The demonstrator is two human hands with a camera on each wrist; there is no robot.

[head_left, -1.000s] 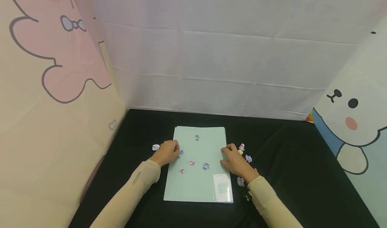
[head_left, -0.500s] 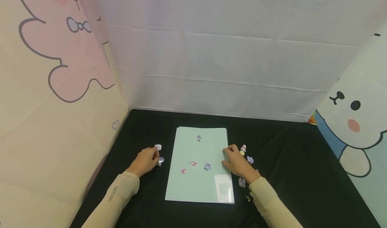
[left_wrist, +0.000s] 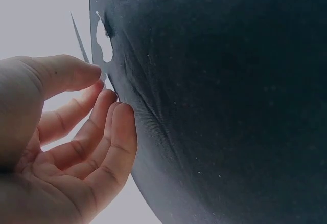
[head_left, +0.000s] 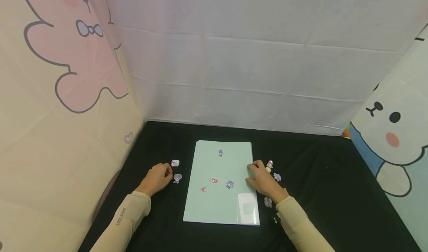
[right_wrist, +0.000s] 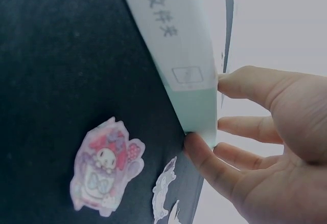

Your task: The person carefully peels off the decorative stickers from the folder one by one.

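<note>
A pale green file folder point(head_left: 214, 207) lies on the black cloth, with several small cartoon stickers on its cover. Left of it, my left hand point(head_left: 157, 178) hovers beside a purple-blue sticker point(head_left: 177, 178); a white sticker point(head_left: 175, 163) lies just above that. In the left wrist view, the left fingers point(left_wrist: 115, 137) are loosely bent, thumb and forefinger tips close, with no sticker plainly visible between them. My right hand point(head_left: 264, 179) rests on the folder's right edge. The right wrist view shows its fingertips touching the cover and the spine point(right_wrist: 194, 116).
Several more stickers lie right of the folder, among them a red-hooded one point(head_left: 269, 164), a purple one point(head_left: 277, 177) and a grey one point(head_left: 268, 202), close to the right wrist. A white label point(head_left: 248, 207) is at the folder's lower right. White fabric point(head_left: 234, 66) hangs behind.
My left hand has moved left off the folder with the purple-blue sticker, which now lies on the black cloth, apart from the fingers. My right hand keeps its place on the folder.
</note>
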